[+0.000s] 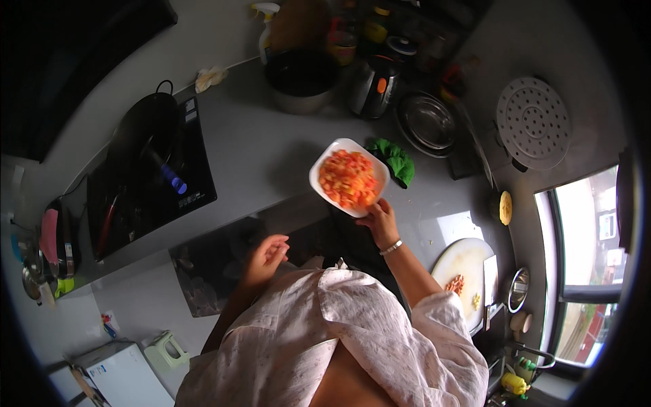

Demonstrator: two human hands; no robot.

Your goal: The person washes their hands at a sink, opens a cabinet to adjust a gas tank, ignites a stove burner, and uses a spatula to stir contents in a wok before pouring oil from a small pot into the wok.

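My right hand (379,222) grips the near rim of a white square bowl (316,176), which is held up over the grey counter. Diced red-orange pieces that look like tomato (348,178) fill the bowl, slightly blurred. My left hand (269,254) hangs in front of my body with its fingers loosely curled and nothing visible in it. A black wok (140,132) sits on the induction cooktop (198,168) to the left, and a blue-ended utensil (173,178) leans in it. Beyond the bowl lies a green cloth (399,160).
A deep pot (300,96), an electric kettle (374,86) and stacked metal dishes (427,122) line the back. On the right, a round cutting board (460,259) carries chopped pieces (455,285) and a cleaver (490,280). A perforated steamer plate (534,122) leans near the window.
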